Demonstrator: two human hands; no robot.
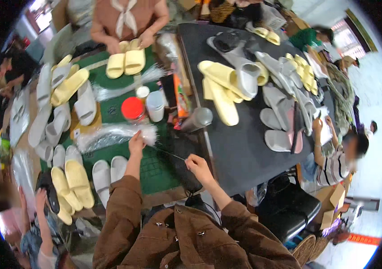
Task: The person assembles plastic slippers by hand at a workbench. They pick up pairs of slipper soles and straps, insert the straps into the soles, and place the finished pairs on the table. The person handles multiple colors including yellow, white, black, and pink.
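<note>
Nearest is the brown jacket [186, 240], both sleeves reaching forward. The left hand [137, 142] has its fingers bent together at the right end of a clear bundle [108, 138] on the green mat [159, 175]; whether they grip the bundle or the strand [169, 154], I cannot tell. The right hand [197, 168] pinches the strand, which stretches between both hands. Beyond the bundle stand a red-lidded jar [132, 109] and a pale tub [155, 106]. An orange box [181, 96] bears a coloured print, and a red banner [363, 239] far right has pale marks, too small to read.
</note>
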